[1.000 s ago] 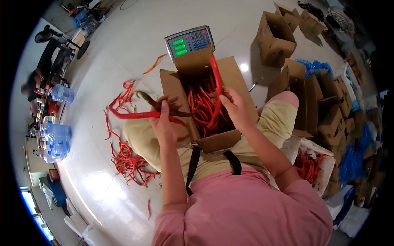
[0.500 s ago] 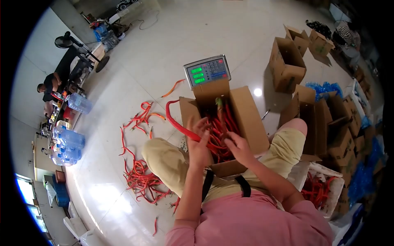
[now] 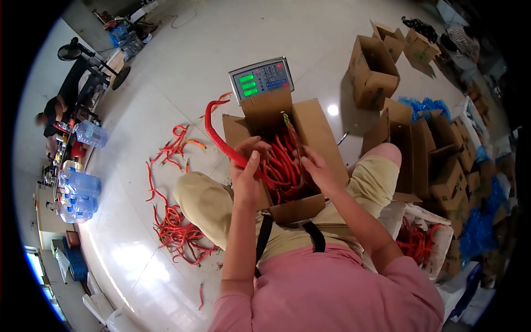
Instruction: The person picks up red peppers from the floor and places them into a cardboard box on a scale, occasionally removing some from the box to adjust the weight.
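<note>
Head view, centre: your left hand's (image 3: 246,172) fingers are clamped on a long red chili (image 3: 217,138), its lower end hard to tell from the chilies (image 3: 281,170) in the open carton (image 3: 313,128). Your right hand (image 3: 321,172) pinches a darker, green-tipped chili (image 3: 292,131) over the carton, its lower end indistinct. Top centre, a carton flap overlaps the scale display (image 3: 262,77), its digits unreadable. Far left, a person (image 3: 54,113) is blurred.
</note>
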Tool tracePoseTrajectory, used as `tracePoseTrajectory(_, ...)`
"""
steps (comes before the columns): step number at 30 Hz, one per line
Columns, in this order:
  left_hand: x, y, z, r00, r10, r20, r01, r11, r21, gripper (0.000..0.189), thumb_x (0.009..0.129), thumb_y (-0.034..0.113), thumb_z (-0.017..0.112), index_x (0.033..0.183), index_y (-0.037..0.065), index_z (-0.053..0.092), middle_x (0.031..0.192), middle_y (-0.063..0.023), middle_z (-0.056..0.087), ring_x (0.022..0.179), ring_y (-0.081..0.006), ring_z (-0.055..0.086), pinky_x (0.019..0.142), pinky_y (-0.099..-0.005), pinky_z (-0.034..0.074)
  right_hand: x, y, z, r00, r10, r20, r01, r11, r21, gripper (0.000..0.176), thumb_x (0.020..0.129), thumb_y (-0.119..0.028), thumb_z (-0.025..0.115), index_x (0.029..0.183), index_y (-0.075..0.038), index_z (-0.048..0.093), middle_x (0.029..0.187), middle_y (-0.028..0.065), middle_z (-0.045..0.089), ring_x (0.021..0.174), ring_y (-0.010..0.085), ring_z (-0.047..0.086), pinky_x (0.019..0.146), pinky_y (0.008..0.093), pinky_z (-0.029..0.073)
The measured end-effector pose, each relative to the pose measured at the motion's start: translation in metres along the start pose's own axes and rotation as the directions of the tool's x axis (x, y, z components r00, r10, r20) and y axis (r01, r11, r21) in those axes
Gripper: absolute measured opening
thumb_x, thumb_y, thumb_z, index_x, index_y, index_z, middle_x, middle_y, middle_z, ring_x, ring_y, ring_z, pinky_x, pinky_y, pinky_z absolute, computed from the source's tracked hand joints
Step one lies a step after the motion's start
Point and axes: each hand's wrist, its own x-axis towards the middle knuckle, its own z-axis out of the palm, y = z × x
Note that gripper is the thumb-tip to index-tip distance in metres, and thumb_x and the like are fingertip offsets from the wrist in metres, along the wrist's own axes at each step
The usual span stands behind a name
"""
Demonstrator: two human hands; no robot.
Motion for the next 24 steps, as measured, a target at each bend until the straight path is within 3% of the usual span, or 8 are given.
tracePoseTrajectory(1,0.001,-0.001,0.000,1.000,-0.008,0.016,0.009,1.000,-0.013,0.027,0.089,0.008,0.050,0.115,0.000,0.048,0.102,-0.0105,0.058,0.096,-0.0212,0.055,0.091,-0.0354,0.042,0.001,-0.004,0.002,0.982,-0.181,-0.055,0.166,0.965,-0.205,0.039,0.092,-0.013,0.048,0.128,-0.002,0.040,0.115,0.0047,0.053,0.099,0.0116,0.052,0.084,0.0244,0.042)
tracePoseTrajectory(5,0.002,-0.017,0.008,0.999,-0.043,0.026,0.044,0.998,-0.041,0.033,0.088,0.007,0.050,0.121,-0.001,0.045,0.117,-0.0127,0.052,0.114,-0.0216,0.047,0.101,-0.0345,0.034,-0.018,-0.030,0.020,0.961,-0.157,0.228,0.194,0.970,-0.149,0.043,0.086,-0.007,0.054,0.127,-0.003,0.041,0.112,0.0036,0.054,0.088,0.0104,0.053,0.075,0.0245,0.044)
tracePoseTrajectory(8,-0.004,-0.030,0.017,0.993,-0.110,0.047,0.110,0.994,0.009,0.038,0.088,0.009,0.052,0.124,0.002,0.044,0.120,-0.0108,0.052,0.115,-0.0178,0.044,0.099,-0.0305,0.032,-0.029,-0.031,0.035,0.941,-0.178,0.288,0.297,0.843,-0.449,0.031,0.084,-0.006,0.057,0.113,-0.001,0.051,0.085,0.0071,0.062,0.066,0.0116,0.056,0.062,0.0256,0.045)
tracePoseTrajectory(12,-0.010,-0.030,0.008,0.991,-0.134,-0.029,0.135,0.989,0.056,0.055,0.086,0.011,0.054,0.135,0.002,0.030,0.131,-0.0127,0.042,0.122,-0.0205,0.038,0.103,-0.0315,0.027,-0.020,-0.007,0.029,0.965,-0.199,0.173,0.257,0.856,-0.448,0.023,0.084,-0.009,0.059,0.104,0.001,0.054,0.075,0.0121,0.060,0.061,0.0167,0.057,0.058,0.0289,0.045)
tracePoseTrajectory(16,-0.022,0.011,-0.031,0.992,0.025,-0.126,-0.006,0.988,0.152,0.054,0.085,0.002,0.048,0.135,0.001,0.028,0.125,-0.0163,0.046,0.103,-0.0229,0.052,0.090,-0.0331,0.041,-0.011,-0.006,0.021,0.992,-0.033,0.124,0.082,0.908,-0.410,0.022,0.083,-0.012,0.059,0.100,0.002,0.054,0.073,0.0186,0.058,0.062,0.0267,0.058,0.059,0.0335,0.045)
tracePoseTrajectory(20,-0.049,0.049,-0.099,0.789,0.356,-0.500,-0.186,0.915,0.357,0.049,0.083,-0.002,0.047,0.129,-0.003,0.033,0.109,-0.0167,0.053,0.085,-0.0199,0.054,0.079,-0.0326,0.047,0.011,0.041,0.012,0.987,-0.020,0.159,0.096,0.871,-0.482,0.027,0.081,-0.011,0.060,0.105,0.001,0.054,0.085,0.0190,0.060,0.073,0.0273,0.059,0.066,0.0341,0.046)
tracePoseTrajectory(22,-0.073,0.061,-0.138,0.663,0.338,-0.667,-0.164,0.936,0.311,0.046,0.080,-0.005,0.046,0.125,-0.001,0.037,0.103,-0.0142,0.053,0.081,-0.0184,0.053,0.074,-0.0322,0.047,0.018,0.077,0.010,0.901,-0.391,0.188,0.412,0.635,-0.654,0.038,0.081,-0.010,0.060,0.117,-0.002,0.049,0.099,0.0178,0.060,0.079,0.0276,0.059,0.070,0.0334,0.047)
tracePoseTrajectory(24,-0.110,0.045,-0.199,0.534,0.247,-0.809,0.005,0.955,0.296,0.046,0.078,-0.004,0.046,0.123,0.001,0.039,0.104,-0.0115,0.053,0.079,-0.0170,0.053,0.071,-0.0305,0.046,0.010,0.070,0.014,0.964,-0.191,0.183,0.264,0.733,-0.627,0.046,0.082,-0.009,0.058,0.125,-0.005,0.044,0.111,0.0157,0.057,0.082,0.0242,0.059,0.073,0.0315,0.048)
